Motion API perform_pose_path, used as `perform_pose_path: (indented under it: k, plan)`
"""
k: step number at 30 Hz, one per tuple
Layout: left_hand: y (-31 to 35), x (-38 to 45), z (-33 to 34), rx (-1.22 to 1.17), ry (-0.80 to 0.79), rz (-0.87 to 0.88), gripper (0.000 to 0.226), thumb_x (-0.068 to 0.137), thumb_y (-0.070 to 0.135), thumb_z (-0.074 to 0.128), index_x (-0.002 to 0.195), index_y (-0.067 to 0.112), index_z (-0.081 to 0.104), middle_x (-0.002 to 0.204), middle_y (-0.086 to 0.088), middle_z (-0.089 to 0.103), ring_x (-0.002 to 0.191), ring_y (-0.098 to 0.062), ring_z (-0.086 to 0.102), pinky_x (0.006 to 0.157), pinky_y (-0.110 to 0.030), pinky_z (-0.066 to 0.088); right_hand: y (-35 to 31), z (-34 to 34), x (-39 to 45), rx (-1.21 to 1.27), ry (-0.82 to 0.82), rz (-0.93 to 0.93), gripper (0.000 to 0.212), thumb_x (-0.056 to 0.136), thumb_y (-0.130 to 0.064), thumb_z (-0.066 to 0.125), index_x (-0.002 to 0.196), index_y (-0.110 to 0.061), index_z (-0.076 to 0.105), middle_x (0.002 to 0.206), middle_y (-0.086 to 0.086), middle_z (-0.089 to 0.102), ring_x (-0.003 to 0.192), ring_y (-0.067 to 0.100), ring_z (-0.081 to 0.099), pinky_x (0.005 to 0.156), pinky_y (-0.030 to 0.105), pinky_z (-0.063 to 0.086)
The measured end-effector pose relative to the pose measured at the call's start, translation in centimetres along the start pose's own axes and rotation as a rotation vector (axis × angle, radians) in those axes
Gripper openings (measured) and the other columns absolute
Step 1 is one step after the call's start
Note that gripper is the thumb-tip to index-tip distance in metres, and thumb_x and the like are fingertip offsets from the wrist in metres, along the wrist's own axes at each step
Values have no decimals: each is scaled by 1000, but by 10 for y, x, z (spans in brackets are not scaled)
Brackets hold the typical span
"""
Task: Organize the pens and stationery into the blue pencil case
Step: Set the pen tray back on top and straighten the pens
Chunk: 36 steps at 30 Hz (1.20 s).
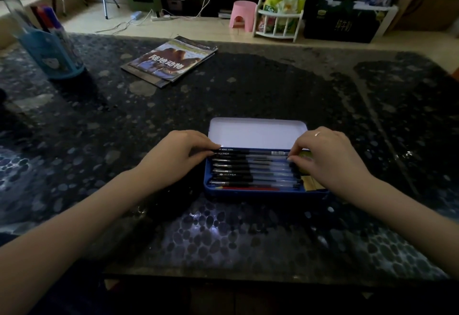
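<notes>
- The blue pencil case was seen open on the desk, its white lid tilted back away from the person.
- Inside it, a row of black pens was laid side by side, with a red pencil along the near wall and yellow items, not identifiable, at the right end.
- The farthest pen was pinched at its left end by the fingers of the left hand and at its right end by the right hand.
- A blue pen holder with markers and a magazine were placed at the far left of the dark pebble-patterned desk.
- A pink stool and a white rack were standing on the floor behind.
</notes>
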<state>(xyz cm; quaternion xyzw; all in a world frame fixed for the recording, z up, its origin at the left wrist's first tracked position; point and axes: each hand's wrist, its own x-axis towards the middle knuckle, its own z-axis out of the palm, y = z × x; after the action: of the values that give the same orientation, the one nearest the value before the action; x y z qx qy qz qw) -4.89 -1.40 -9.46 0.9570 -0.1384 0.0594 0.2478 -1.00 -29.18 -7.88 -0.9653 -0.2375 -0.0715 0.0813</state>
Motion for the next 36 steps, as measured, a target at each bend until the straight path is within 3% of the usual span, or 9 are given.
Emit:
perform_pose_path:
  k: [5,11,16,25,36]
  plan:
    - [-2,3,2,-41,52,8,21,82,14,69,102,20,74,98,5,72,86,-3,64,84,-19,50,-5,-6,-3,39,10,-11,7,83,-32,66,84,-26,66,89,-6,64,92,16,54,85,38,44]
    - [-2,2,2,-32,98,4,17,78,14,72,94,18,75,92,5,72,80,-3,64,79,-21,53,-7,-4,-6,7,-48,-22,6,87,-31,61,89,-26,63,93,-7,61,95,15,55,85,34,41]
    - [-2,3,0,-41,116,-20,11,74,14,76,83,20,75,83,7,71,68,9,59,69,-10,49,-10,-5,-6,-79,-62,-19,10,89,-32,57,94,-27,65,98,-6,61,97,16,54,86,32,38]
    - [2,4,-2,-55,48,-114,9,76,15,74,82,21,72,87,8,68,72,7,57,68,-7,41,-13,-10,-5,-71,-184,36,13,91,-34,53,100,-26,55,105,-4,52,107,16,47,91,35,37]
    - [5,6,-5,-124,-23,-188,12,80,18,70,80,29,65,80,18,61,69,17,55,63,-5,42,-4,-14,-3,92,-177,-108,4,86,-22,63,87,-22,59,87,-5,57,85,9,47,72,24,40]
